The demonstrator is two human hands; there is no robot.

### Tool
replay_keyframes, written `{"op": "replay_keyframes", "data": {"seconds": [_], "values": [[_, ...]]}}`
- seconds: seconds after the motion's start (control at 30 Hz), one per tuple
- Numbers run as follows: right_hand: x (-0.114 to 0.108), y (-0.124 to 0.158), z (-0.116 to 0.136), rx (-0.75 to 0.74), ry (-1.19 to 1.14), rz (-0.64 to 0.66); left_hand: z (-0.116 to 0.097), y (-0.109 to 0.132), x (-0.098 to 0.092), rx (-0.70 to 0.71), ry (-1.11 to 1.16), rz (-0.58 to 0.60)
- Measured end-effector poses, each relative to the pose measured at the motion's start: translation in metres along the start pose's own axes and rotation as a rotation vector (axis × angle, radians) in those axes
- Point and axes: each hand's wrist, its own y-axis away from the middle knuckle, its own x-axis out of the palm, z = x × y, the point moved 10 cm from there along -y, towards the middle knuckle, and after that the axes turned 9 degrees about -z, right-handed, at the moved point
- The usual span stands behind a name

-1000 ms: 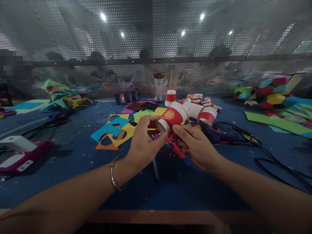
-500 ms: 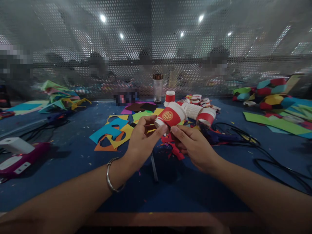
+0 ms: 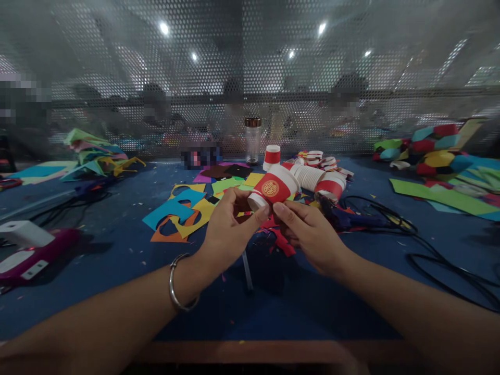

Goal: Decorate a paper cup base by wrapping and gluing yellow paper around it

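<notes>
A paper cup (image 3: 275, 186), white with a red band and a gold emblem, is tilted in front of me, its mouth toward the upper right. My left hand (image 3: 234, 221) grips it near its narrow base, thumb below and fingers partly hidden behind. From the right, the thumb and fingers of my right hand (image 3: 307, 229) pinch its lower edge; those fingertips are partly out of sight. Red paper scraps (image 3: 284, 244) lie on the table beneath the cup, and a glue stick (image 3: 247, 270) lies nearer me between my wrists.
Cut coloured paper (image 3: 172, 211) lies to the left. Behind the cup are stacked paper cups (image 3: 310, 178), an upright cup (image 3: 272, 157) and a clear bottle (image 3: 253, 141). A blue glue gun (image 3: 353, 219) with black cable is at right, a purple power strip (image 3: 42, 255) at left.
The cup has turned very slightly in my fingers, its emblem shifting a little to the right and down. Both hands hold nearly the same place.
</notes>
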Motion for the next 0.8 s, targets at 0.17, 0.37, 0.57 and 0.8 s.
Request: {"op": "replay_keyframes", "data": {"seconds": [0.17, 0.37, 0.57, 0.8], "values": [[0.001, -0.001, 0.001, -0.019, 0.015, -0.004, 0.0, 0.0, 0.0, 0.004, -0.006, 0.002], [0.001, -0.003, -0.004, 0.011, 0.023, -0.004, 0.006, -0.005, -0.004, -0.036, -0.035, -0.032], [0.001, -0.005, -0.01, 0.05, 0.016, -0.002, 0.014, -0.007, -0.005, -0.064, -0.047, -0.027], [0.001, -0.006, -0.01, 0.043, 0.051, -0.006, 0.016, -0.007, -0.005, -0.104, -0.062, -0.016]]}}
